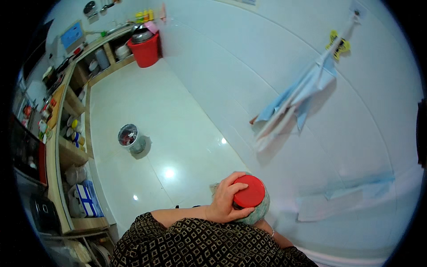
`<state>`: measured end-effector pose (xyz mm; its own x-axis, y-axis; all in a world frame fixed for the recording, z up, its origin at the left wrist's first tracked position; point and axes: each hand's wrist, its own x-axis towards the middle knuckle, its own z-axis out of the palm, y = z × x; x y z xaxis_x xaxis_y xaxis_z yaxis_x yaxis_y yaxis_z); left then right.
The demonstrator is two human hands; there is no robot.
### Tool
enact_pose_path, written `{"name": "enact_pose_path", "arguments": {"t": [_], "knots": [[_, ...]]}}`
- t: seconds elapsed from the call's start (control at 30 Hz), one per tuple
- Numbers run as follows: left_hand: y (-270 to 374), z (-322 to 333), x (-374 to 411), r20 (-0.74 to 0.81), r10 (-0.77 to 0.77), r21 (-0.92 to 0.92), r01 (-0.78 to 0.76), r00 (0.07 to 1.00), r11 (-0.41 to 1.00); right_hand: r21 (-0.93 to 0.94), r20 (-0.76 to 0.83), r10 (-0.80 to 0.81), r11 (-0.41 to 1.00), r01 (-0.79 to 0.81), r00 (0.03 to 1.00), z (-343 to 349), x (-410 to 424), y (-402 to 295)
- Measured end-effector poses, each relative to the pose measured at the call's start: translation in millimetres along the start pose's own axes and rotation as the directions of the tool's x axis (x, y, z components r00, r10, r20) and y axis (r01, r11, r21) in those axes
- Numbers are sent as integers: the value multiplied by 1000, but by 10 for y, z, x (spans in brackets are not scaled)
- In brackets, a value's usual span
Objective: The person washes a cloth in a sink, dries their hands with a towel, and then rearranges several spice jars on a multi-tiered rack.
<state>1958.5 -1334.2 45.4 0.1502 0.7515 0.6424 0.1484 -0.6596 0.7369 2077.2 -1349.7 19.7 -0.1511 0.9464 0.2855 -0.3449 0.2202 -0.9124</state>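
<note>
A jar with a round red lid (250, 192) is held upright close to the front of the patterned top. My left hand (227, 200) grips the lid from the left, its fingers spread over the top and the thumb along the near edge. Around the jar, below the lid, is a green and white patterned cloth (262, 210). My right hand (265, 227) reaches under the cloth from the lower right; only its wrist side with a thin bracelet shows, and its fingers are hidden behind the cloth and jar.
A bin with waste (132, 142) stands on the tiled floor. Open shelves and a counter (60, 133) run along the left. A red bucket (146, 51) with metal bowls stands in the far corner. Blue and white cloths (297, 96) hang on the right wall.
</note>
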Motion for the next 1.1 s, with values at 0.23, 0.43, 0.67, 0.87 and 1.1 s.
{"name": "enact_pose_path", "arguments": {"t": [0.23,0.43,0.67,0.87,1.1], "knots": [[-399,-113,751,-227,-129,-14,129,965,991,188,81,197,960,-209,977,-64,890,24],[-635,-132,985,-126,-74,105,87,989,991,304,345,368,827,-474,863,-361,1828,5],[-1015,-632,1346,-512,-127,184,253,850,950,153,342,205,951,-270,917,111,2109,625],[-1322,-1256,1411,-444,-133,387,323,886,864,35,577,251,943,-330,777,608,2994,752],[-1884,-2365,1677,-565,-21,352,263,825,898,214,622,170,902,-375,764,1691,3838,1120]]}}
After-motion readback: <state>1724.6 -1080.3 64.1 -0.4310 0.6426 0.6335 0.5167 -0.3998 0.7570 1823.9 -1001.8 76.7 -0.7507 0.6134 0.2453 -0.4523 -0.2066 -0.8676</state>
